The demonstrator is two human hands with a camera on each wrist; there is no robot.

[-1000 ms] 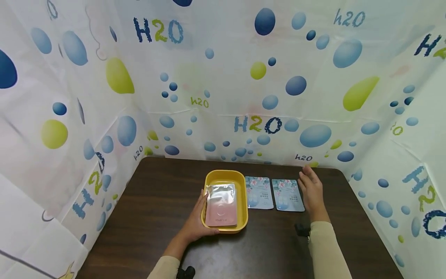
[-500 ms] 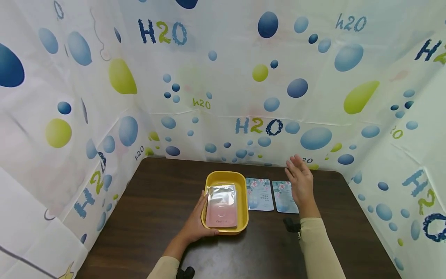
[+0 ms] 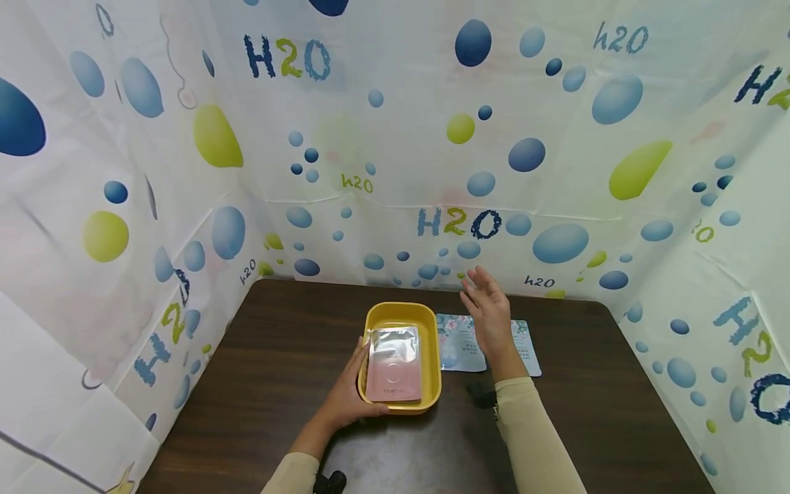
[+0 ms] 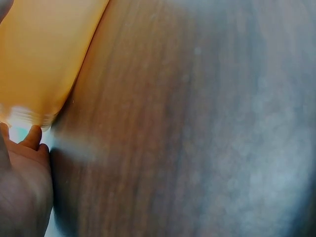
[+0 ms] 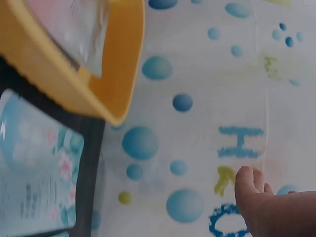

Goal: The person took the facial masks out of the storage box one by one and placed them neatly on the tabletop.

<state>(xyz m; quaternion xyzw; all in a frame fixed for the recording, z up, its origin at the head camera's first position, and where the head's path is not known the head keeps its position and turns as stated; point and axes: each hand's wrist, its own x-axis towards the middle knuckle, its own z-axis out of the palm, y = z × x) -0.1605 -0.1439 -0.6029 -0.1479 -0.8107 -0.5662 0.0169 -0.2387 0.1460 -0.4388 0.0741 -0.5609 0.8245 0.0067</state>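
My left hand (image 3: 347,396) holds a yellow plastic tray (image 3: 431,363) at its near left corner, fingers along the left wall and thumb at the front. Inside the tray lies a pink and silver sachet (image 3: 393,377), flat and face up. In the left wrist view the hand's fingers (image 4: 33,138) meet the tray's wall (image 4: 42,59). Raised right of the tray, my right hand (image 3: 489,315) has loosely extended fingers and nothing in it. It partly covers two flat blue floral sachets, the left one (image 3: 455,344) beside the tray and the right one (image 3: 527,348) further over.
Everything lies on a dark wood-grain table (image 3: 278,343). A white curtain (image 3: 382,137) printed with blue and green drops hangs behind the table and along both sides. Black camera mounts (image 3: 330,482) sit at both wrists.
My right hand has moved left from beyond the right blue sachet to above the gap between the two sachets. The left hand, tray and sachets have stayed in place.
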